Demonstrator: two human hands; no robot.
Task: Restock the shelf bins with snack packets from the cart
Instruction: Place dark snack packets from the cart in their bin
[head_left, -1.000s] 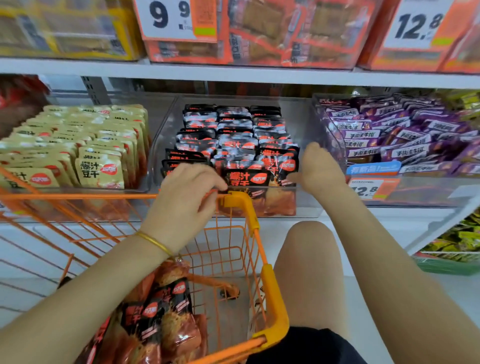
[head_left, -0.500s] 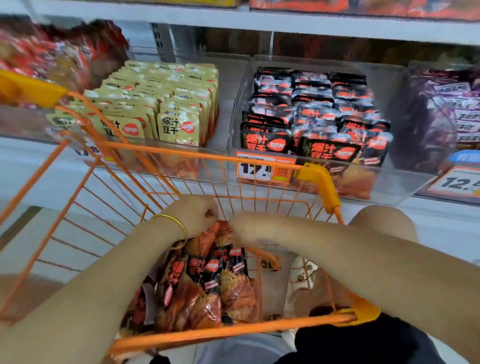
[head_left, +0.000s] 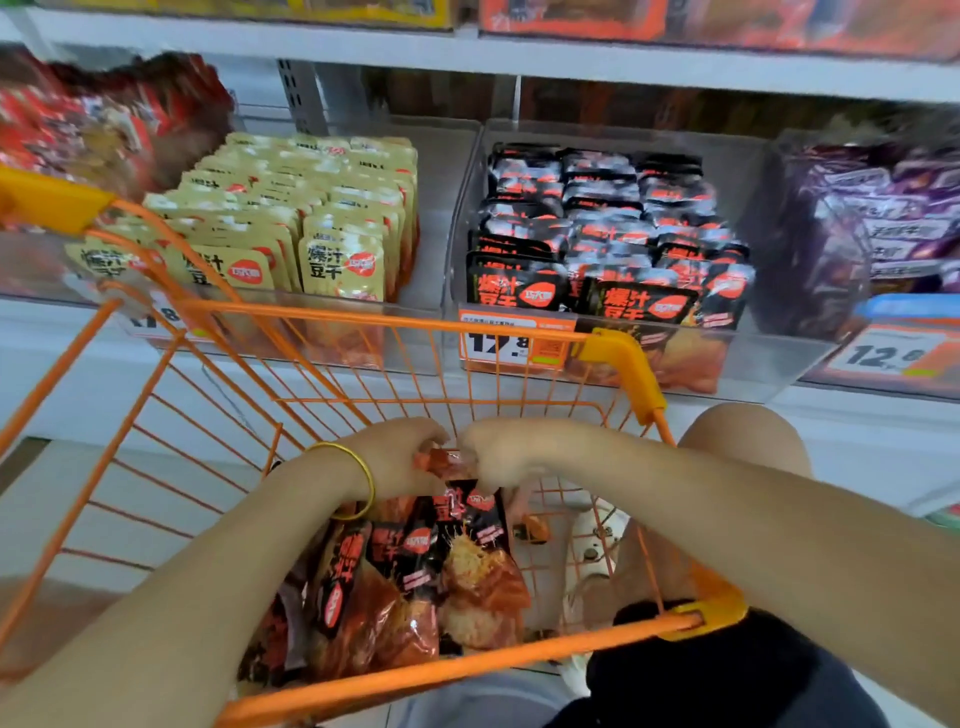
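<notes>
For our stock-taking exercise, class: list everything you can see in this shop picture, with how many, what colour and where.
cart: one, orange wire, before the shelf
cart packets: several, black and orange-red, piled in cart
beige packets: many, beige, left-centre clear bin
black packets: many, black and red, centre clear bin
purple packets: many, purple, right bin
red packets: many, red, blurred, far-left bin
boxes: count unclear, yellow and orange, upper shelf
price tags: three, white and orange, bin fronts
bracelet: one, gold, left wrist
left hand: one, gripping cart packets
right hand: one, gripping cart packets beside it
knee: one, bare, right of cart
</notes>
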